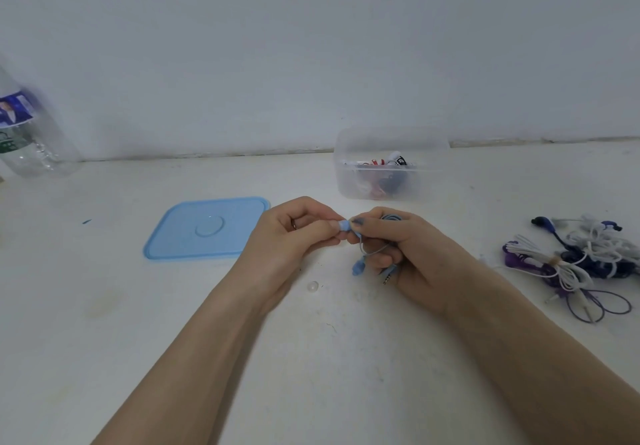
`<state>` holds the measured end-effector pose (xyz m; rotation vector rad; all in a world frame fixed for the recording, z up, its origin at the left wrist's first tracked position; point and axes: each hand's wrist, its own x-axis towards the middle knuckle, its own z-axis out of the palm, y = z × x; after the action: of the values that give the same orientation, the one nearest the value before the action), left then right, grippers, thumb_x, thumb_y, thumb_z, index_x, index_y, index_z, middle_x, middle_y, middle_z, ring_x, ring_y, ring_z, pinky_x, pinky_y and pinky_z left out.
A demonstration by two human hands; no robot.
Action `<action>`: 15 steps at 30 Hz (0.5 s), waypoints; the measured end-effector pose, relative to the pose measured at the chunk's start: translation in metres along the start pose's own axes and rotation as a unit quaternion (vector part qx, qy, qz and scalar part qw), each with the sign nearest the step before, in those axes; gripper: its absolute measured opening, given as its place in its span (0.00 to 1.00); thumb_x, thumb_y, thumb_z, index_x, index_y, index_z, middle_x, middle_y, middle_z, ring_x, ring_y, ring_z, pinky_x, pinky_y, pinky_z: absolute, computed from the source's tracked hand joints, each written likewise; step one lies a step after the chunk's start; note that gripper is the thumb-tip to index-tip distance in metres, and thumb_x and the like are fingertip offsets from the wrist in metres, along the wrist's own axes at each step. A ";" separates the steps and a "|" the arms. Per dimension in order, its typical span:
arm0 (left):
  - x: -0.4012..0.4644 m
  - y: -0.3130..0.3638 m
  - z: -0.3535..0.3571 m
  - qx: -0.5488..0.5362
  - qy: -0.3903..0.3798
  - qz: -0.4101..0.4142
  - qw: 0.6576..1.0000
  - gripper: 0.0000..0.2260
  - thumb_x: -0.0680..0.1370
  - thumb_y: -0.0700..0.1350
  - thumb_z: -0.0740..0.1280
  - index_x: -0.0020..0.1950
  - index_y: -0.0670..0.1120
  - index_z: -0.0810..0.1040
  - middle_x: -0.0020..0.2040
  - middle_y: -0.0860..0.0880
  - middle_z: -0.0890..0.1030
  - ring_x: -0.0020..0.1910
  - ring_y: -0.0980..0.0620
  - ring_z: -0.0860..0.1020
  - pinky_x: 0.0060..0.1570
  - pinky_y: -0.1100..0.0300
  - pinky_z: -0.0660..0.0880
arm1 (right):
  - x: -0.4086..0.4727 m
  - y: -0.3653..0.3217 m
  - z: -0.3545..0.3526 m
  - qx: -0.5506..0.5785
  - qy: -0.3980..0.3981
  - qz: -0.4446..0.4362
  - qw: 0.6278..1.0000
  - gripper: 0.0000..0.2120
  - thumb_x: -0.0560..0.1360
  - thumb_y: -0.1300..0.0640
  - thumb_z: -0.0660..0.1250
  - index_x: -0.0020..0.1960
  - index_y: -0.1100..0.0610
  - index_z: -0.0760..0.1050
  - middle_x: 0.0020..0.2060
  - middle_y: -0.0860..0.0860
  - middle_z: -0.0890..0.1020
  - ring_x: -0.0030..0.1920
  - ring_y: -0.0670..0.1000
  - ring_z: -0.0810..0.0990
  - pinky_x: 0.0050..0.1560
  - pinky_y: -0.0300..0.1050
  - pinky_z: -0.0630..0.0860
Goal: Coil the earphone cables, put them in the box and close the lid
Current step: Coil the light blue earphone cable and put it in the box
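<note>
The clear box (381,181) stood open at the back of the table (104,340), near the wall, and it held a few coiled earphones in red, white and dark colours; its frosted sides blurred them, so you could not count them. Its blue lid (204,230) lay flat on the table to the left, well apart from the box.

Your left hand (294,233) pinched a blue earbud (344,226) between thumb and fingertips. Your right hand (405,247) had its fingers curled round the coiled blue cable (390,218), which mostly hid the coil. A second earbud (357,266) and the plug (387,276) hung below that hand.

A tangled heap of white and purple earphones (581,257) lay to the right, partly cut off by the frame edge. A plastic bottle (27,129) at the far left was blurred and cropped. A small clear tip (312,285) lay on the table.
</note>
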<state>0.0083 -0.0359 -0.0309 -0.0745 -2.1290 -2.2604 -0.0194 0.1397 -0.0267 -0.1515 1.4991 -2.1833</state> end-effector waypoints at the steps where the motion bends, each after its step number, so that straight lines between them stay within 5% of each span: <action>1: 0.000 0.000 -0.001 0.003 -0.005 0.009 1.000 0.03 0.74 0.37 0.74 0.46 0.38 0.82 0.45 0.36 0.86 0.50 0.40 0.84 0.61 0.48 0.79 | -0.001 -0.001 0.001 0.015 -0.003 0.008 1.000 0.08 0.75 0.66 0.68 0.38 0.64 0.73 0.27 0.52 0.64 0.21 0.45 0.62 0.23 0.36 0.70; 10: -0.006 0.002 0.003 0.083 -0.014 0.116 0.990 0.02 0.79 0.34 0.69 0.49 0.36 0.77 0.44 0.41 0.87 0.48 0.44 0.86 0.53 0.58 0.80 | -0.002 0.000 0.000 0.064 -0.006 0.008 0.998 0.18 0.78 0.65 0.65 0.29 0.58 0.76 0.29 0.51 0.61 0.21 0.44 0.60 0.25 0.37 0.73; 15: -0.008 -0.002 0.005 0.170 -0.003 0.180 0.969 0.05 0.81 0.35 0.69 0.47 0.44 0.79 0.45 0.49 0.87 0.50 0.47 0.86 0.56 0.48 0.80 | 0.001 0.006 0.001 0.041 -0.023 -0.001 0.999 0.20 0.79 0.63 0.65 0.29 0.54 0.79 0.24 0.47 0.70 0.22 0.44 0.61 0.46 0.50 0.77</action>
<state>0.0159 -0.0313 -0.0326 -0.4176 -2.2504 -1.6822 -0.0175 0.1365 -0.0314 -0.1744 1.3833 -2.2239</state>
